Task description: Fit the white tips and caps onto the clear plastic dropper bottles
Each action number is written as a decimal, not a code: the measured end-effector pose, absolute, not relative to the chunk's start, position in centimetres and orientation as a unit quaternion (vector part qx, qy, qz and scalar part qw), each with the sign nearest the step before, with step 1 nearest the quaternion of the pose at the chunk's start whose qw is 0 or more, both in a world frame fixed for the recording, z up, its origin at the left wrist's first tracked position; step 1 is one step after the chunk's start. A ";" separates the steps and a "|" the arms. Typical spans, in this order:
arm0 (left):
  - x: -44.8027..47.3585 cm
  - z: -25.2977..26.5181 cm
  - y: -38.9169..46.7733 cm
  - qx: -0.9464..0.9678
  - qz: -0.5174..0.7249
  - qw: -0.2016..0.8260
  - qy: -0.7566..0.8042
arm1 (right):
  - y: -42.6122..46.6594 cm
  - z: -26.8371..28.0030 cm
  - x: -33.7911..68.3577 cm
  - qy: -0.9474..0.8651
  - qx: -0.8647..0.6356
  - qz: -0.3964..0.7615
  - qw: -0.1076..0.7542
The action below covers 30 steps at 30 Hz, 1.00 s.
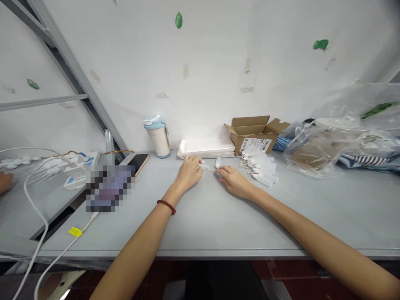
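Observation:
My left hand (189,172), with a dark red bead bracelet on its wrist, is closed around a small translucent white piece (205,167) just above the table. From that piece a thin cord (211,171) runs to the fingertips of my right hand (233,181), which look pinched on it. A small white capped cylinder (218,161) lies just beyond my right fingertips. To the right is a heap of translucent white pieces (264,168) with thin cords. The left thumb is partly hidden.
Behind the hands lies a stack of white sheets or envelopes (208,148), beside an open cardboard box (254,133). A tumbler (160,139) stands at the back left, near a phone (140,160) and a white cable (62,252). Plastic bags (318,154) fill the right. Another person's hand (5,182) shows far left.

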<state>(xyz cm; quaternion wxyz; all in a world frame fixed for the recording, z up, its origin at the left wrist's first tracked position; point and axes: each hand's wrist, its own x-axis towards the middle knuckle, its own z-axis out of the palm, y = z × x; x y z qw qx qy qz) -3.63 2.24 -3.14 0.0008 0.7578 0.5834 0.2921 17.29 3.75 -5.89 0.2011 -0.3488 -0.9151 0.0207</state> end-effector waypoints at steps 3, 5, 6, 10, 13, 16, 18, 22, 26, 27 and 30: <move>-2.9 -3.4 2.0 0.769 0.298 -0.010 0.566 | 3.2 -5.6 16.9 -0.908 -0.376 0.002 0.185; -2.2 -3.5 1.8 0.780 0.298 -0.023 0.550 | 3.1 -5.5 16.8 -0.901 -0.394 -0.006 0.180; -1.9 -3.5 1.7 0.787 0.298 -0.032 0.539 | 3.1 -5.5 16.8 -0.899 -0.399 -0.007 0.181; -0.8 -3.9 1.5 0.823 0.273 -0.071 0.493 | 3.5 -5.8 17.0 -0.890 -0.412 -0.001 0.195; -0.4 -4.4 1.8 0.846 0.229 -0.069 0.476 | 3.9 -5.9 17.1 -0.884 -0.422 0.006 0.200; -0.3 -4.8 2.1 0.859 0.197 -0.057 0.470 | 4.1 -6.0 17.2 -0.884 -0.421 0.014 0.204; -0.3 -5.0 2.3 0.863 0.190 -0.054 0.464 | 4.1 -6.0 17.2 -0.884 -0.419 0.017 0.206; -0.1 -4.8 2.2 0.876 0.196 -0.048 0.439 | 4.4 -6.3 17.3 -0.880 -0.410 0.022 0.237; 0.3 -3.9 1.7 0.853 0.318 0.022 0.413 | 4.9 -6.2 17.8 -0.877 -0.382 0.025 0.289; 0.3 -3.6 1.5 0.831 0.363 0.051 0.418 | 4.9 -6.1 18.0 -0.880 -0.369 0.034 0.297; 0.5 -2.3 0.8 0.747 0.464 0.155 0.451 | 4.5 -5.4 18.1 -0.888 -0.332 0.077 0.309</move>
